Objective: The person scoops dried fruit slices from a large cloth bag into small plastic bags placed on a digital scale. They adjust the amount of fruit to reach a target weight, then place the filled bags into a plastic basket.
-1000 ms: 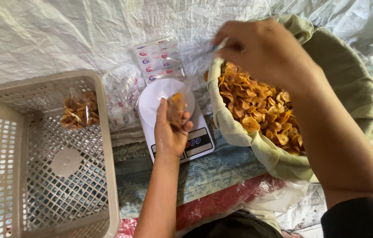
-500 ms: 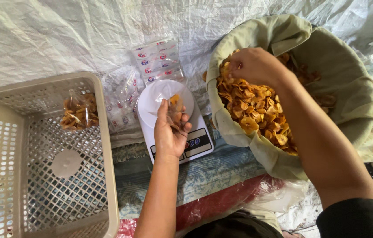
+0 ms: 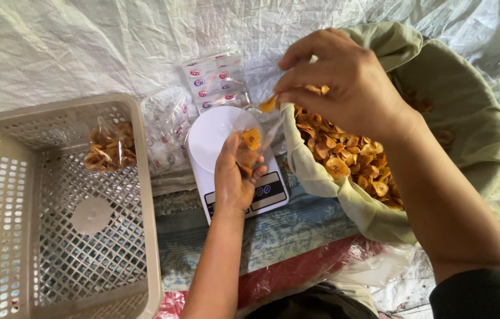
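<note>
- One white tarp (image 3: 55, 41), crinkled, covers the ground under everything.
- One beige basket (image 3: 138, 195) at left, perforated walls and floor. Inside it, one filled packet (image 3: 110, 147) of chips lies at the far end; a pale round disc sits mid-floor.
- One olive-green sack (image 3: 468, 100) at right, mouth rolled open, part full of golden chips (image 3: 350, 159). Too many to count.
- Two bare hands, both the person's own; no one else in view.
- Right hand (image 3: 344, 82) hovers above the sack's near rim, fingers bunched tight in a pinch. One chip (image 3: 269, 105) shows at the fingertips; whether more are tucked in the palm cannot be told.
- Left hand (image 3: 233, 177) is over the scale, fingers curled round the lower part of one clear bag (image 3: 256, 133), holding it upright with the mouth open toward the right hand. One chip is plainly seen in the bag; a few more lie lower, count unclear.
- One white scale (image 3: 220, 139) between basket and sack, round pan on top, dark display at the near edge, partly hidden by the left wrist.
- One stack of empty printed pouches (image 3: 214, 80) lies just beyond the scale; a second clear bundle (image 3: 167, 127) lies between scale and basket. Count in each unclear.
- One strip of patterned cloth (image 3: 297, 224) lies under the scale's near edge, with red sheet below it.
</note>
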